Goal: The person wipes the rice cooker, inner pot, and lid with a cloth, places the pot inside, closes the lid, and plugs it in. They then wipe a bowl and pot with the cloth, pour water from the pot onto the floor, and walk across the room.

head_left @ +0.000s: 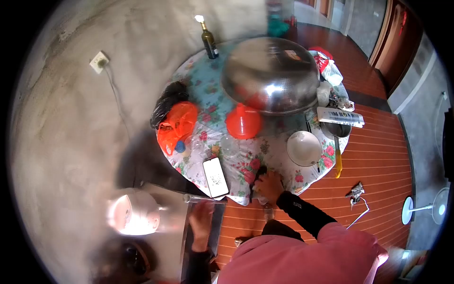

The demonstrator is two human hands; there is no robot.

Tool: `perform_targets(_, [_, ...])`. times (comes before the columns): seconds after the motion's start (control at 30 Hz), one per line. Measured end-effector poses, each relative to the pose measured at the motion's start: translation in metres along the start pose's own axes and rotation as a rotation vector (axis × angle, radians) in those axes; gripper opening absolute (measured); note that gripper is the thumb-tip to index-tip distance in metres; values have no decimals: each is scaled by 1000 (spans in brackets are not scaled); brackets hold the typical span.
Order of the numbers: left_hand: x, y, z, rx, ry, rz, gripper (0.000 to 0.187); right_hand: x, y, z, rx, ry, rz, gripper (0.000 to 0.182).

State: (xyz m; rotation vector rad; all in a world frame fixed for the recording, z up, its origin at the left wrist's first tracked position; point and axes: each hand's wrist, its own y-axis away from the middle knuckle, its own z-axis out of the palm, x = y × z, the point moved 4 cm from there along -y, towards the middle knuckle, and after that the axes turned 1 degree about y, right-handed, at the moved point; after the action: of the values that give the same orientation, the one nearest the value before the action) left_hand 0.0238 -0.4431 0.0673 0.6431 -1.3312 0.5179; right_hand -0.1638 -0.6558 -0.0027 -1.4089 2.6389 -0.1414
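On the near edge of the round table with a flowered cloth (234, 163), my right hand (269, 187) is closed on something dark that I cannot make out. A white bowl (303, 148) lies to its right, and a phone (215, 177) with a lit screen to its left. My left hand (202, 218) is blurred, beside a grey surface left of my body; its fingers are smeared. Just above it is a clear tube-like object (198, 199). A red funnel-shaped object (243, 123) stands mid-table.
A large metal dome lid (272, 75) covers the table's back, near a dark bottle (208, 41). Bags, red (177, 125) and black (169, 102), lie left. A pan's yellow handle (338, 161) overhangs the right edge. A pale rounded appliance (137, 211) stands lower left.
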Motion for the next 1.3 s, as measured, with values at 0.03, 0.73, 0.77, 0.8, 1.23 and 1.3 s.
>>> perform_targets(0.03, [-23,-20,28,-123,-81,-24,25,-2,11,-21,-19,-107,-101,33])
perform_targets(0.73, [-60,-96,318,-618,30,-503,46,132,112,-116,114,-1648,517,46])
perform_targets(0.77, [-49,-92,308,-645,-3,-521,48,132,104,-125,236,-1571,518,45])
perform_targets(0.8, [-38,-87,298,-674,-36,-538,49,128,89,-147,286,-1438,465,42])
perform_targets(1.23, [14,-49,136,-325,244,-287,41,-24,-32,-119,311,-657,-36,27])
perform_targets(1.3, [28,-48,108,-333,170,-1,43,-57,-29,-116,-243,-759,-302,22])
